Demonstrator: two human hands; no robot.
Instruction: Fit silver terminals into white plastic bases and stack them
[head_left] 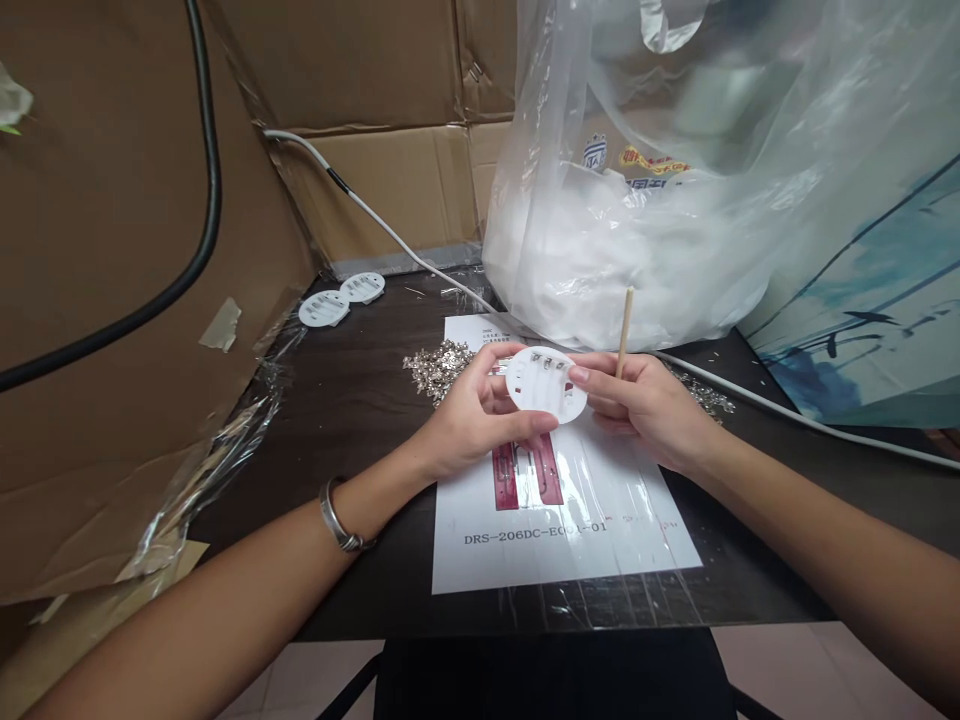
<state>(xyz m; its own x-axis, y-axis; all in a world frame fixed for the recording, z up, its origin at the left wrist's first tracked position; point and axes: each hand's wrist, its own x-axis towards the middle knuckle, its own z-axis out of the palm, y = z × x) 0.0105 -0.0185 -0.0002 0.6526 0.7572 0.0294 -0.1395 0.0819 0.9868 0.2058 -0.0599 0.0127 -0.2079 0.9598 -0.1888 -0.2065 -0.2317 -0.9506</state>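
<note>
L hand (474,418) & R hand (651,402) both at a white disc (546,388) — held above the printed sheet (465,565).
On my feed: L's thumb & fingers closed on the disc's edge; R curled round a thin stick (625,322), thumb tip at the disc's R side. Metal bits (435,370) heaped on the dark table (337,400) near L — 2 similar discs (324,309) further back.

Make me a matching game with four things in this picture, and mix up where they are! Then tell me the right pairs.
Things:
1. round white piece
2. wooden stick
3. silver bracelet
4. see-through plastic bag

Places:
A. around the left wrist
B. on the dark table
C. sticking up from the right hand
D. between the fingers of the left hand

Right pairs: 1-D, 2-C, 3-A, 4-B
</note>
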